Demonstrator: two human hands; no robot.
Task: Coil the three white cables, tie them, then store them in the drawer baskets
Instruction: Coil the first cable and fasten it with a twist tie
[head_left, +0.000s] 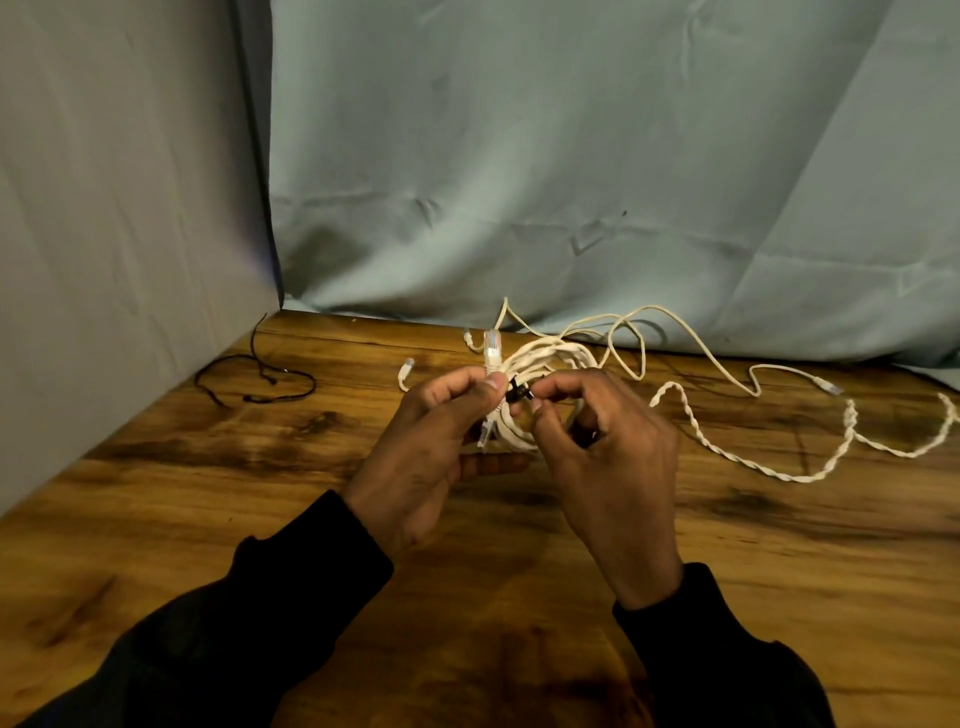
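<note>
A coiled white cable (550, 353) is held above the wooden table (208, 493), its clear plug standing up at the left. My left hand (431, 441) grips the coil just under the plug. My right hand (597, 441) pinches a small black tie (518, 393) at the coil. A thin white cable (691, 338) lies loose behind the coil and runs to the right. A twisted white cable (737, 457) snakes across the table at the right. No drawer or basket is in view.
Black ties (260, 374) lie on the table at the back left. Grey cloth (571, 156) hangs behind the table and along its left side. Two small white plugs (406, 370) rest just left of the coil.
</note>
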